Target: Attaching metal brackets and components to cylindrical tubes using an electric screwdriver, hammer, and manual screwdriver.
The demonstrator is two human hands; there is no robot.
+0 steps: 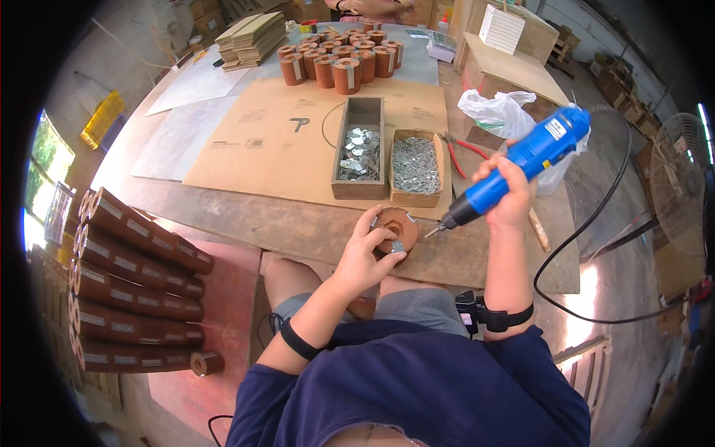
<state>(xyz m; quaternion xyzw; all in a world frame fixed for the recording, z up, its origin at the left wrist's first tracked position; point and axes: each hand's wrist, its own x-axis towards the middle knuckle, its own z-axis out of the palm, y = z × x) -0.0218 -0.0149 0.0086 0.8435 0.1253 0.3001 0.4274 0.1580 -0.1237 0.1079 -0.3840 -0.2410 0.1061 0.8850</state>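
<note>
My left hand (367, 257) is closed on a reddish-brown cylinder (392, 220) at the table's near edge. The cylinder has an angular hole in its end face. A small metal plate (398, 246) lies on that face beside my fingers, and other small metal pieces show at its rim. My right hand (512, 190) grips a blue electric screwdriver (521, 165), its bit pointing down left, a little right of the cylinder and apart from it. Beyond my hands stand a wooden box (362, 191) of small metal plates and a cardboard box (415, 200) of screws.
Red-handled pliers (469, 147) and a plastic bag (495, 112) lie to the right. A black cord (588, 223) loops down from the screwdriver. More brown cylinders (347, 74) stand at the back; stacked rows (141, 298) fill the left. Another person's arms (372, 7) show at the far edge.
</note>
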